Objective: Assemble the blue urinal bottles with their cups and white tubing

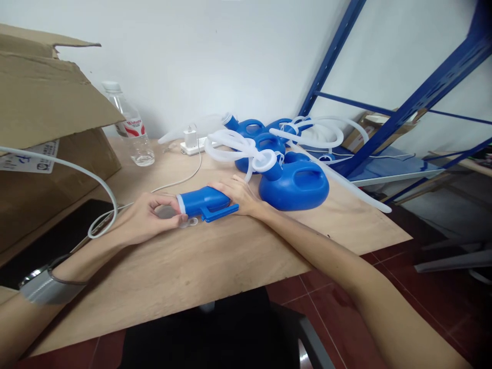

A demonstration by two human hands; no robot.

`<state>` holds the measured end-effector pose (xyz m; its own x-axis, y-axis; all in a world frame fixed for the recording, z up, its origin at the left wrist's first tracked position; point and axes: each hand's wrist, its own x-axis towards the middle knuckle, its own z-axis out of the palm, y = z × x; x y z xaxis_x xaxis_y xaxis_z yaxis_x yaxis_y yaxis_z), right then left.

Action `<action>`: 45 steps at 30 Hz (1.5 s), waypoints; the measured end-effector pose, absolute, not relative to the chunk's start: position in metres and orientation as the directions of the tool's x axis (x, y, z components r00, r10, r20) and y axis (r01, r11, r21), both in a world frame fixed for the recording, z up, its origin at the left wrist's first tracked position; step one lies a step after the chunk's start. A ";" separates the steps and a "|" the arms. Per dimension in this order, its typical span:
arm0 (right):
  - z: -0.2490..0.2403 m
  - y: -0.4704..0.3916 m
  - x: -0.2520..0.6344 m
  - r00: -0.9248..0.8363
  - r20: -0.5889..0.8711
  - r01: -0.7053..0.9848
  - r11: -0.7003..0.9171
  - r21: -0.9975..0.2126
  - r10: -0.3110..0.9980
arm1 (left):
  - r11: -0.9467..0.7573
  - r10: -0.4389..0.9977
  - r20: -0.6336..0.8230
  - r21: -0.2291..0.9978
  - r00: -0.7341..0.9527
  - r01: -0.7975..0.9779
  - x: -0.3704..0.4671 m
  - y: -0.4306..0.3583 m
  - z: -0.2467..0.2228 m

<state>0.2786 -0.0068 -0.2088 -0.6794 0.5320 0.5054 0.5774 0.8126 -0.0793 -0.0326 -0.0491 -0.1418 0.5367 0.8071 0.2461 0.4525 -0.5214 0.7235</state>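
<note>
A blue plastic spout with a side handle and a white rim at its left end lies level just above the wooden table. My right hand is wrapped over its right end. At the white-rimmed end my left hand is closed, thumb and fingers round a translucent cap. A small clear tab sticks out below the rim. Right of my hands stands a blue urinal bottle with a moulded handle, and coiled white tubing lies over it and other blue bottles behind.
An open cardboard box stands at the left, beside a clear water bottle. A power strip with a white charger and cable sits by the wall. Blue metal shelving rises at the right. A black chair touches the front side.
</note>
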 end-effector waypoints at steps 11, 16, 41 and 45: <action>-0.208 -0.007 0.277 -0.676 0.510 0.574 0.814 -0.089 0.532 | -0.514 0.826 0.248 0.698 0.506 0.497 -0.028 -0.053 -0.137; -0.206 -0.007 0.277 -0.681 0.515 0.560 0.823 -0.090 0.520 | -0.499 0.837 0.212 0.673 0.504 0.546 -0.032 -0.051 -0.141; -0.202 -0.014 0.268 -0.601 0.538 0.628 0.765 -0.140 0.592 | -0.327 0.939 0.314 0.682 0.141 0.654 0.008 -0.076 -0.140; -0.201 -0.015 0.269 -0.586 0.530 0.616 0.762 -0.201 0.613 | -0.438 0.885 0.419 0.598 0.204 0.671 0.005 -0.071 -0.146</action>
<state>0.2694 -0.0151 -0.2012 -0.5855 0.6131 0.5303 0.6155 0.7620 -0.2013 0.0045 -0.0709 -0.1464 0.2045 0.8846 0.4191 0.6708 -0.4384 0.5981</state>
